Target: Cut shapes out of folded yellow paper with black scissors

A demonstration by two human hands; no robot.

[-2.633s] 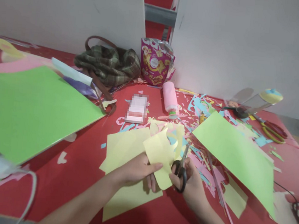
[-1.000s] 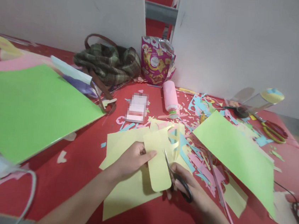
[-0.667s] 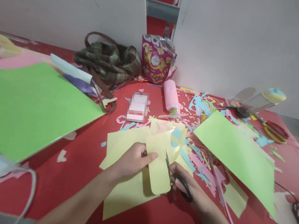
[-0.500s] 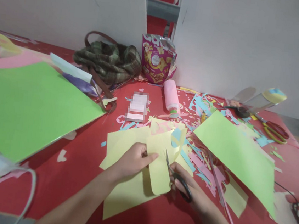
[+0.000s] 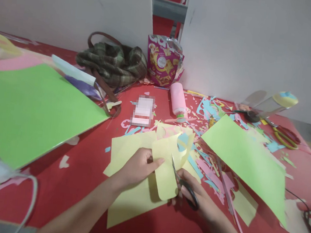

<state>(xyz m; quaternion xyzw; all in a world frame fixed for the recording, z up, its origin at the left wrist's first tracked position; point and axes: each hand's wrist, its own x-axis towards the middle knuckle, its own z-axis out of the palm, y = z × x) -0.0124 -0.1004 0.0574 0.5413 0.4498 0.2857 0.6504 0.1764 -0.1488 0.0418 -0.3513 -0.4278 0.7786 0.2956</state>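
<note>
My left hand pinches the left edge of a yellow paper piece with a rounded lower end, thumb on top. In my right hand are black-handled scissors, their blades lying on the paper, pointing up and away from me. A curled yellow strip stands off the paper's upper right side. Below both hands, larger yellow sheets lie on the red table.
Green sheets lie left and right. Paper scraps surround a pink bottle. Behind are a plaid bag and a snack bag. More scissors and a clear container lie at the right.
The yellow piece has shifted very slightly, and the curled strip beside the blades has changed shape a little. Both hands keep their hold in nearly the same place.
</note>
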